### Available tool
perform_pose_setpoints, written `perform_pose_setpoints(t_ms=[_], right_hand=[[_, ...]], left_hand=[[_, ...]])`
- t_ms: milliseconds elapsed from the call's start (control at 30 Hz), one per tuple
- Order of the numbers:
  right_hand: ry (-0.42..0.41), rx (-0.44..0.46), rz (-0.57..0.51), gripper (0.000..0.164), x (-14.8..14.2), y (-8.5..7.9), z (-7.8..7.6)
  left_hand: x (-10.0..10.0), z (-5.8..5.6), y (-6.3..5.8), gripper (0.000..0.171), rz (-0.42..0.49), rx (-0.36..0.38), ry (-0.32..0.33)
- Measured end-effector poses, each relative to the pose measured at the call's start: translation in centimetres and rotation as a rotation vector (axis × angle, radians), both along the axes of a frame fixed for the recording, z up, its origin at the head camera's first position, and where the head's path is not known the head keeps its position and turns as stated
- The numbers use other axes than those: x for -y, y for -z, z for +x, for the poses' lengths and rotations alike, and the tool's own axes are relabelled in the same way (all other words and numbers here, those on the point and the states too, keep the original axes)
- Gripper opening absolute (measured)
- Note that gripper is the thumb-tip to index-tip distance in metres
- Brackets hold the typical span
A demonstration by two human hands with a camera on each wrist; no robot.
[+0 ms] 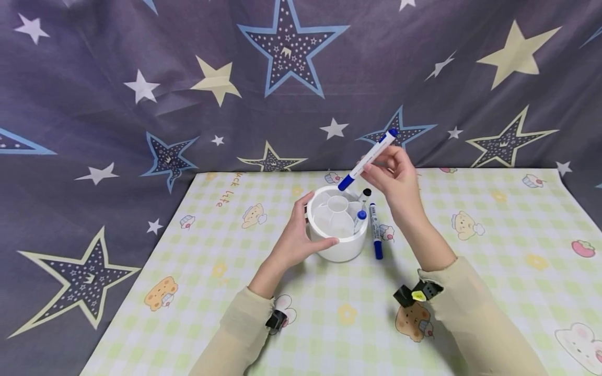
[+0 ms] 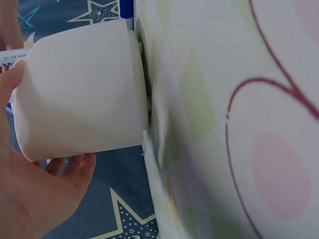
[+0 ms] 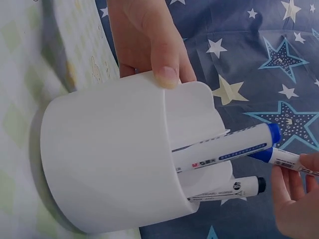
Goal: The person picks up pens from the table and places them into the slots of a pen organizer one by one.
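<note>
A round white pen holder (image 1: 339, 251) with inner compartments stands on the table. My left hand (image 1: 297, 239) grips its left side, thumb at the front rim and fingers behind; the left wrist view shows the holder's smooth wall (image 2: 79, 92) between them. Above the rim, my right hand (image 1: 397, 183) pinches a white marker (image 1: 374, 154) with blue ends, tilted, one end pointing down toward the holder. Inside, on the right side, a blue-capped marker (image 3: 224, 148) and a black-capped marker (image 3: 224, 189) lean outward. The right hand's fingers are partly hidden behind the held marker.
Another blue-and-white marker (image 1: 375, 232) lies on the table just right of the holder. A checked cloth (image 1: 188, 334) with cartoon prints covers the table. Behind its back edge hangs a dark star-patterned curtain (image 1: 178, 47).
</note>
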State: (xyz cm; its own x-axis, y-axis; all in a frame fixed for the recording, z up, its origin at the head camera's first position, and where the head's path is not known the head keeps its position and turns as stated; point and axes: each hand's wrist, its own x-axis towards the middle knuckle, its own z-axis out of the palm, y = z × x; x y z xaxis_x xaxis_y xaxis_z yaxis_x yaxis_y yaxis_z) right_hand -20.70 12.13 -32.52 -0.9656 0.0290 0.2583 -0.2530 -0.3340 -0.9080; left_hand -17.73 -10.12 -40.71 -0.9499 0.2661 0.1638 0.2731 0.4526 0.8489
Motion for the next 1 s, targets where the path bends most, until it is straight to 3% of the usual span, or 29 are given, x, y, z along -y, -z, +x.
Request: perform_pose_setpoints(t_ms=[433,700,1000], right_hand=[[-0.027,0.118,0.104,0.019,0.0,1.5,-1.3],[-0.046,0.182,0.225,0.014,0.0,1.9,-1.4],[-0.094,0.181,0.305,0.011,-0.1,2.4,-1.4]], left_hand=[[0.0,0.0,0.1,0.111,-0.006,-0.002,0.000],[0.0,-0.1,0.1,0.112,-0.002,-0.009,0.006],[0.0,-0.1,0.2,0.111,-0.006,-0.008,0.000]])
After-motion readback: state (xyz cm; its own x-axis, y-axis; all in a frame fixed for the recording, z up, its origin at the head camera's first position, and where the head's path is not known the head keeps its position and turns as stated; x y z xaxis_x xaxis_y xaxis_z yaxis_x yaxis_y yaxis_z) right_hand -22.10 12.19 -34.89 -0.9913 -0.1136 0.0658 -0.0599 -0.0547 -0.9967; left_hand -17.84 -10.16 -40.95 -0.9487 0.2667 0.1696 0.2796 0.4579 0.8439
